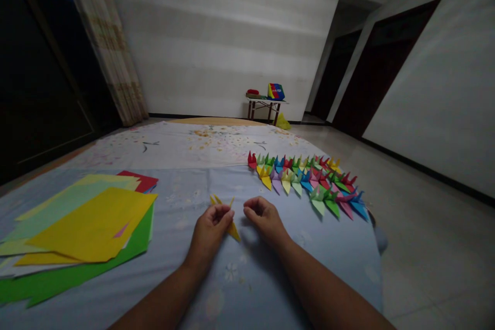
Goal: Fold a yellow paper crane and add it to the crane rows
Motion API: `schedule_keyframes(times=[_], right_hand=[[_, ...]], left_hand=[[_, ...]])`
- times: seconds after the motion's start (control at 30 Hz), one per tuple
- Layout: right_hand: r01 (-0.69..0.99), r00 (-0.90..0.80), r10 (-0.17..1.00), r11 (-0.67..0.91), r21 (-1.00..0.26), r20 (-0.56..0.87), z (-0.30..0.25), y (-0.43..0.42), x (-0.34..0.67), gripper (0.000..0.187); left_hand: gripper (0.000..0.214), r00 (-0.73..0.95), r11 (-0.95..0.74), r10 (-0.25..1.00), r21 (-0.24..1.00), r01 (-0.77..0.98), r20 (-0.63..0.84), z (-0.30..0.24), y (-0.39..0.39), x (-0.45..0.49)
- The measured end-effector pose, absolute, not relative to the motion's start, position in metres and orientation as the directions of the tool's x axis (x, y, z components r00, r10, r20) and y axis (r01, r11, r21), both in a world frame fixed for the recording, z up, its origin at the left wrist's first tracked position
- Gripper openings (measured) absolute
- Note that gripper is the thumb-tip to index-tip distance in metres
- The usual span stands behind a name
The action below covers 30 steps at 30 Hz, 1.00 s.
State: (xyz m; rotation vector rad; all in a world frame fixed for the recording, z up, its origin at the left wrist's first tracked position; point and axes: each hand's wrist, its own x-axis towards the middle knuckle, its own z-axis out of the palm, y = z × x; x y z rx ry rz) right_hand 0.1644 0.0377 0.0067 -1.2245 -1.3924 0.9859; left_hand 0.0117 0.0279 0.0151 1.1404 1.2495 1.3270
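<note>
Across the near half of the tabletop (220, 120), we locate the workpiece, a yellow folded paper (233, 233), at the left hand (211, 224); we cannot confirm whether it touches the pale blue cloth (240, 294) beneath. The left grip is closed on this paper, thumb against fingers, with pointed ends projecting above and below. The right hand (266, 219) is just beside it, apart from the paper, with fingers curled and grip narrow; no item shows in it, and we cannot tell whether thumb and fingertips meet. We judge the yellow piece to be well advanced, since its narrow points are formed, though the fingers conceal its middle. Completed units, multicoloured paper cranes (265, 176), stand in rows to the right, near the tabletop's edge. Unfolded stock lies at the left: a loose stack of coloured sheets (96, 227), yellow uppermost, green below. We note that stack and rows bound the work zone on either side; the front cranes are the nearest obstacle to the right hand. Beyond the tabletop, a small stand (277, 112) carries a multicoloured bag (276, 91) and a red object (252, 92).
</note>
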Motion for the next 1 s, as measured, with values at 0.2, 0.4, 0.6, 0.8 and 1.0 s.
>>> schedule_keyframes(times=[0.2,0.4,0.6,0.8,1.0], right_hand=[[0.348,0.025,0.977,0.192,-0.918,0.214,0.006,0.037,0.166,0.017],[0.359,-0.237,0.894,0.443,-0.821,0.380,0.007,0.031,0.160,0.031],[0.305,-0.482,0.782,0.573,-0.761,0.395,0.006,0.021,0.149,0.067],[0.137,-0.268,0.876,0.446,-0.885,0.400,0.012,0.024,0.149,0.045],[0.057,0.007,0.994,0.111,-0.992,0.111,0.013,0.031,0.146,0.044]], left_hand=[[0.037,-0.267,-0.030,0.963,1.000,-0.003,0.028,0.013,0.037,0.000],[0.031,-0.307,0.016,0.952,1.000,-0.010,-0.019,0.012,0.042,-0.006],[0.035,-0.218,0.025,0.975,0.993,-0.113,-0.049,0.014,0.038,0.002],[0.039,-0.159,0.074,0.980,0.966,-0.249,-0.116,0.014,0.039,0.002],[0.044,-0.110,0.080,0.987,0.947,-0.311,-0.120,0.017,0.033,0.008]])
